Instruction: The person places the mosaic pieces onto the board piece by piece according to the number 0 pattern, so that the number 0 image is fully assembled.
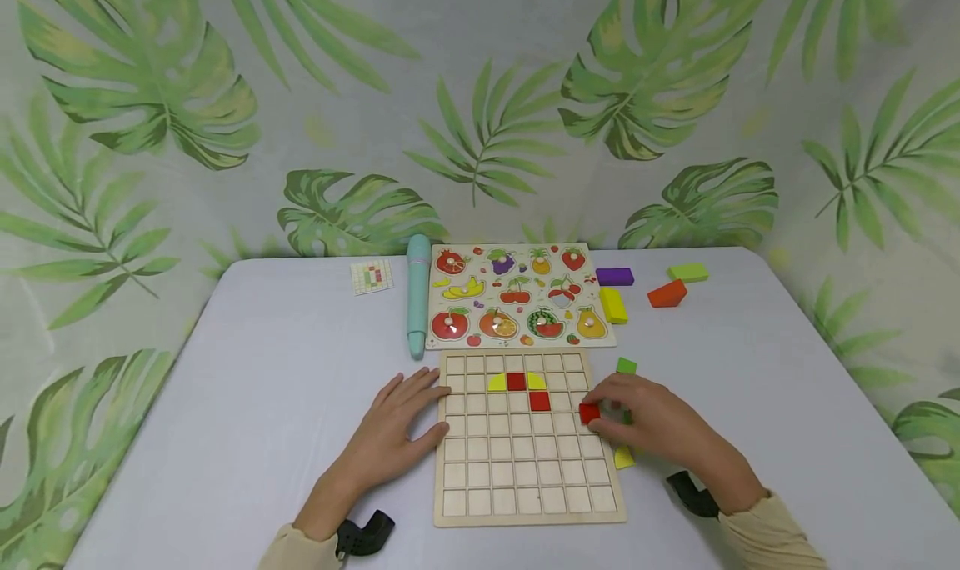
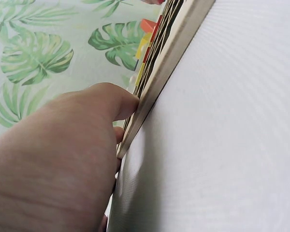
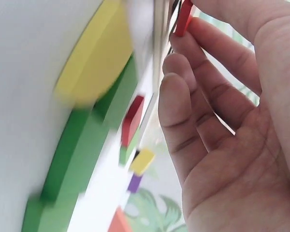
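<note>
left hand (image 1: 401,420) flat against the grid board (image 1: 525,503), right hand (image 1: 652,424) pinching a red tile (image 1: 589,412).

Bright even light, soft shadows, rt wrist view blurred

You have two wooden boards at frame centre: one gridded tray (image 1: 525,503) and one fruit puzzle (image 1: 517,295). Three red square tiles (image 1: 515,381), one teal pen (image 1: 417,295), one small pattern card (image 1: 372,277).
</note>
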### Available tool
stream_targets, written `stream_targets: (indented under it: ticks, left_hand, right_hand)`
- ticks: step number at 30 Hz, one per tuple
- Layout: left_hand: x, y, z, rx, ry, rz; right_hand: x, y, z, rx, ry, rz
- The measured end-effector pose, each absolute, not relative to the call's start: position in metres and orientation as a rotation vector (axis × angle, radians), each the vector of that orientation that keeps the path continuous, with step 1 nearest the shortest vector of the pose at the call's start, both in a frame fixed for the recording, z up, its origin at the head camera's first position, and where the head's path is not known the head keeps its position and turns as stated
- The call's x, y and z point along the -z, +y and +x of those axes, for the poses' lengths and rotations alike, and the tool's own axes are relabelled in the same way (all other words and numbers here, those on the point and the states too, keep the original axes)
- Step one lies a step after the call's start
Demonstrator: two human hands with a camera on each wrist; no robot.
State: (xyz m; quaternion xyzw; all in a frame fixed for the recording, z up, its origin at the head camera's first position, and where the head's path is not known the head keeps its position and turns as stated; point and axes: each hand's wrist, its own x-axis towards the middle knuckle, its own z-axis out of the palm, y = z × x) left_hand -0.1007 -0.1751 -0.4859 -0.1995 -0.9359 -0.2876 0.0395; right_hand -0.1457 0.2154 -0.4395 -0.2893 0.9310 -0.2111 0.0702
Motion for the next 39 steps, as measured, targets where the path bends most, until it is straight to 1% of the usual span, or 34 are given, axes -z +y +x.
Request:
stream_targets:
  ticks: [12, 19, 32, 39]
  left_hand:
    - [0.486, -0.175, -0.100, 0.878, -2.862, -0.618]
    - [0.484, -0.175, -0.100, 0.882, -2.860, -0.622]
    - [0.482, -0.175, -0.100, 0.890, -2.862, -0.623]
    - [0.484, -0.175, -0.100, 0.886, -2.866, -0.618]
  right_hand:
    - [0.438, 0.176, -0.138, 0.609, 2.767, -0.946]
    - [0.437, 0.162, -0.137, 0.571, 2.784, -1.000]
    - [0.438, 0.156, -0.138, 0.517, 2.796, -1.013]
    - [0.435, 0.167, -0.141, 0.527, 2.809, -0.938]
